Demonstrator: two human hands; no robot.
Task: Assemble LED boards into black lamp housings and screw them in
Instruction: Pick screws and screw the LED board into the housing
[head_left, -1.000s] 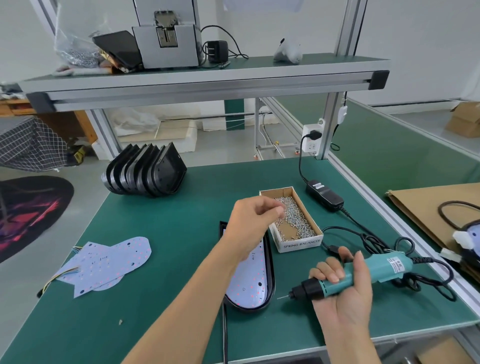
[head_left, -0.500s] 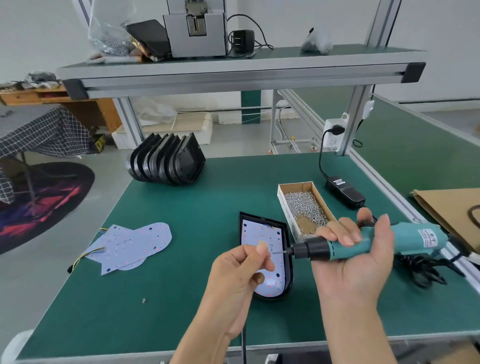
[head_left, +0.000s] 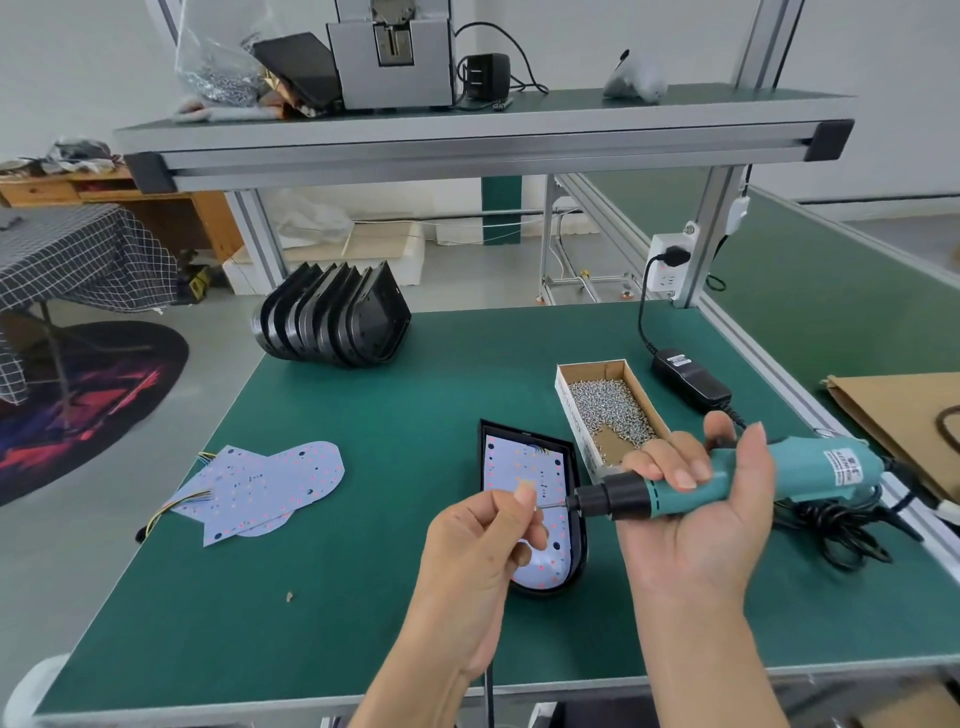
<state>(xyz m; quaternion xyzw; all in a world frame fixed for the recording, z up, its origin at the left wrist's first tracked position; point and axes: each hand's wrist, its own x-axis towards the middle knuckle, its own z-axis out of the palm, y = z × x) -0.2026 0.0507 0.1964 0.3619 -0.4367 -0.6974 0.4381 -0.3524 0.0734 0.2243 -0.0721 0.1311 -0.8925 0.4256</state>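
A black lamp housing (head_left: 577, 488) lies flat on the green table (head_left: 363, 571) with a pale LED board (head_left: 511, 462) seated inside it. My right hand (head_left: 701, 525) grips a teal electric screwdriver (head_left: 743, 480), held level above the housing with its bit pointing left. My left hand (head_left: 483, 561) pinches something small, probably a screw, at the bit's tip; the screw itself is too small to make out. An open cardboard box of screws (head_left: 610, 410) sits just right of the housing. Loose LED boards (head_left: 270, 488) with coloured wires lie at the left. A row of empty black housings (head_left: 332, 319) stands at the back.
A black power adapter (head_left: 688, 376) and the tangled screwdriver cord (head_left: 831, 530) lie along the table's right edge. An overhead shelf (head_left: 467, 140) on aluminium posts carries a grey machine. A brown cardboard sheet (head_left: 904, 415) lies on the neighbouring bench at right.
My left hand came back from the screw box to the screwdriver's tip. My right hand raised the screwdriver and turned it level over the housing.
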